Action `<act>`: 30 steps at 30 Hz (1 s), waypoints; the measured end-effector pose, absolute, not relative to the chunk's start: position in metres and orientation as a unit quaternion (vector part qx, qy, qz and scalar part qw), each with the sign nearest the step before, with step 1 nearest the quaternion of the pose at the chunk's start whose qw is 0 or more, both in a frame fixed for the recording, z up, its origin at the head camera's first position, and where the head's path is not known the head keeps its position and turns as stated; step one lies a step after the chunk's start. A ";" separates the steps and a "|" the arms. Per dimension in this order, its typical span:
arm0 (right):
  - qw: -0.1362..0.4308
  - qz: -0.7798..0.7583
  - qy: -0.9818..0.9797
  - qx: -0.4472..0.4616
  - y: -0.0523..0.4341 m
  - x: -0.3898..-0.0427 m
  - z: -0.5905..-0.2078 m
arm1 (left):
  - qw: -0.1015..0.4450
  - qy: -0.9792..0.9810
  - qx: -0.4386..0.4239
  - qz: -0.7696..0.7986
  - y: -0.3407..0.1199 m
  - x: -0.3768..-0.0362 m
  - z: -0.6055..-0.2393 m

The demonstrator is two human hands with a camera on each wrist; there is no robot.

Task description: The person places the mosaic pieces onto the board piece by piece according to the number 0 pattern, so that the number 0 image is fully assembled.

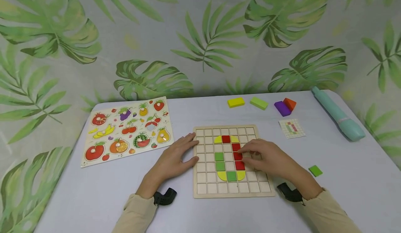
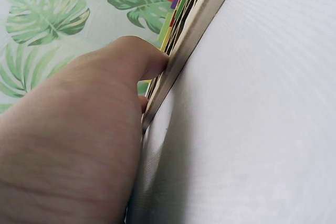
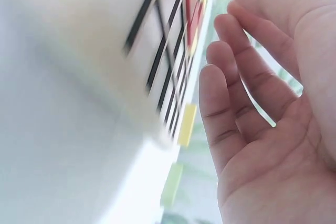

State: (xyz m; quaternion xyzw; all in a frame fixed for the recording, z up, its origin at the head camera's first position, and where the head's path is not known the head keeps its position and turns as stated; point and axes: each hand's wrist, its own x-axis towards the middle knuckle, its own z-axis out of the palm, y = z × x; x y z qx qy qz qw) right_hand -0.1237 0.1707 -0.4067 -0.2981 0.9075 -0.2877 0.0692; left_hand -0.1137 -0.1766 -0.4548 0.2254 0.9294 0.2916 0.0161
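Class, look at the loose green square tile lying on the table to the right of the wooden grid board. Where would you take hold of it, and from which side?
Pinch the green square tile by two opposite edges, coming straight down from above. It lies flat and thin on the table, so only its edges offer grip. It lies apart from the grid board, with room around it for fingertips. The right hand is nearer.

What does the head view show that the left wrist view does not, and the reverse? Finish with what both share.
Only the head view shows the fruit puzzle, the pattern card, the teal pen, the loose green tile and the right hand over the red tiles. Only the left wrist view shows the board's side edge close up, lying on the table. Both show the left hand touching the grid board.
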 end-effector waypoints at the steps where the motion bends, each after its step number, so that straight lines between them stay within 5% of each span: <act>1: 0.063 -0.288 0.908 -0.296 0.176 -0.122 -0.407 | 0.018 0.930 0.225 0.291 -0.176 -0.114 -0.455; 14: -0.069 -0.258 0.920 -0.288 0.252 -0.100 -0.406 | 0.010 0.930 0.225 0.292 -0.176 -0.113 -0.456; 30: -0.076 -0.212 0.953 -0.205 0.321 -0.078 -0.424 | 0.024 0.928 0.220 0.298 -0.177 -0.112 -0.456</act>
